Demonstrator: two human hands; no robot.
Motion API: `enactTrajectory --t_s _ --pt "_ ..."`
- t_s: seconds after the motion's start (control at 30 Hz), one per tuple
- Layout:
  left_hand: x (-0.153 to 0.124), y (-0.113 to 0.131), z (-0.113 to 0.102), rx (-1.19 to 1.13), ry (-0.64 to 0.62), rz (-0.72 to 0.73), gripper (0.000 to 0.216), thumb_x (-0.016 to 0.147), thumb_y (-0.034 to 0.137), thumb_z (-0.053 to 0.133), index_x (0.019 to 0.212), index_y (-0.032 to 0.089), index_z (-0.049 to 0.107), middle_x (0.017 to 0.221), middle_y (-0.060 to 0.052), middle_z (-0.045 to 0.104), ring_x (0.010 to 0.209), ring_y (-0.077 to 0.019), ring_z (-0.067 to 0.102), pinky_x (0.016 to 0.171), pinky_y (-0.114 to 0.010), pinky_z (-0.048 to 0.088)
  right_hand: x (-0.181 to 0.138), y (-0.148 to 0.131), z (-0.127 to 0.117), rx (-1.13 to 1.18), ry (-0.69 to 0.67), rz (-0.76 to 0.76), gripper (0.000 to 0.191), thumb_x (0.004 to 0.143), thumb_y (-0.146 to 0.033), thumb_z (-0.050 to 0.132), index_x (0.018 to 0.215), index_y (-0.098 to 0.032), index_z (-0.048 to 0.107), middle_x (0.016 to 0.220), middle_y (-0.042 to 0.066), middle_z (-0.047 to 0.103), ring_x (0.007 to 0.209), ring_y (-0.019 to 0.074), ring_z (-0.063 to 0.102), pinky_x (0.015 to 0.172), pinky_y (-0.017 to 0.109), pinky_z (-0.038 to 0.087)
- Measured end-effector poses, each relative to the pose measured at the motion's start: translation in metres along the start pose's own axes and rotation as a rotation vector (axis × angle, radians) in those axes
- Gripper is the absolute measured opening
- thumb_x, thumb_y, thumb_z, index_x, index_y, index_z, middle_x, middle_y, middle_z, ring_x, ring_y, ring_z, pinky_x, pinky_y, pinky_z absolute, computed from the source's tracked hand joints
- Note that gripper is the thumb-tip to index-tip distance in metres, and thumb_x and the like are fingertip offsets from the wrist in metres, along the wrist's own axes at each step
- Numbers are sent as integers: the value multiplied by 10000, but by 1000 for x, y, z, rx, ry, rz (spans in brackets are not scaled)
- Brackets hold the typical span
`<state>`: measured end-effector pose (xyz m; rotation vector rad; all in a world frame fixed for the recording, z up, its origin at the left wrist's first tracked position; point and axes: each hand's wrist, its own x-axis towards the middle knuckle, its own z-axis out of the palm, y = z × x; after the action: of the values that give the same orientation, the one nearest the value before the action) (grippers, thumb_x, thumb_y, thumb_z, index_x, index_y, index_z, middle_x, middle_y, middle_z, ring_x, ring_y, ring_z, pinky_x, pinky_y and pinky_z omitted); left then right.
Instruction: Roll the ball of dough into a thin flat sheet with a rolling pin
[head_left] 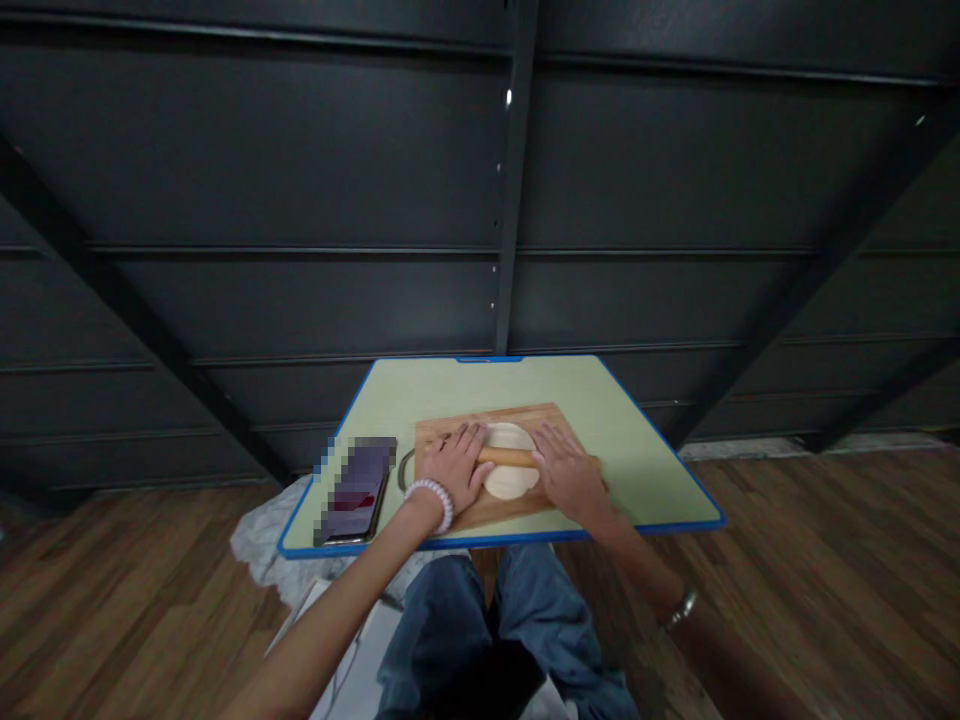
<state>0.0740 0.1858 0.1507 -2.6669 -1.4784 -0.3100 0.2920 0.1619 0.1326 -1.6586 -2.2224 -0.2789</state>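
A wooden board [450,432] lies on a small pale green table with a blue rim [637,450]. On the board sits a flat round of pale dough [511,482]. A wooden rolling pin [510,458] lies across the dough. My left hand [452,467] rests flat, fingers stretched out, on the pin's left end. My right hand [568,470] lies the same way on its right end. A beaded bracelet is on my left wrist, a watch on my right.
A phone [358,492] lies at the table's left side. A dark corrugated wall rises right behind the table. White cloth [259,540] lies on the wooden floor at the left. My knees in jeans are under the front edge.
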Motion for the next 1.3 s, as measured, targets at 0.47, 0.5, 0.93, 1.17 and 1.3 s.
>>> enactTrajectory --t_s 0.47,0.5,0.93,1.17,1.3 --pt "66 -23 3 -19 -136 -131 660 906 564 131 1303 135 437 1367 -136 462 1304 -248 362 1089 -426 236 116 50 35 136 -312 26 593 948 -490 98 1424 -196 297 1487 26 283 1385 164 165 1122 432 124" --pt "69 -25 4 -34 -154 -140 670 903 572 120 1301 137 439 1366 -136 463 1301 -246 368 1084 -430 245 123 53 37 152 -313 31 593 950 -487 94 1424 -194 298 1490 27 276 1384 162 168 1122 423 131" --pt "75 -25 -1 -78 -298 -244 659 888 567 150 1330 155 414 1430 -116 383 1360 -237 263 1117 -510 99 125 50 32 148 -352 2 542 962 -433 106 1391 -231 369 1461 4 340 1371 171 216 1120 433 138" --pt "55 -8 1 -17 -194 -158 623 904 539 158 1294 157 459 1356 -127 481 1297 -256 376 1111 -505 140 80 42 17 105 -268 -9 490 951 -308 188 1361 -182 427 1417 33 410 1344 153 286 1120 354 195" --pt "43 -3 1 15 -120 -91 629 911 524 191 1322 115 435 1358 -143 472 1291 -258 379 1114 -438 182 55 35 5 103 -200 -6 489 954 -295 173 1357 -179 425 1393 38 446 1301 156 369 1078 338 295"
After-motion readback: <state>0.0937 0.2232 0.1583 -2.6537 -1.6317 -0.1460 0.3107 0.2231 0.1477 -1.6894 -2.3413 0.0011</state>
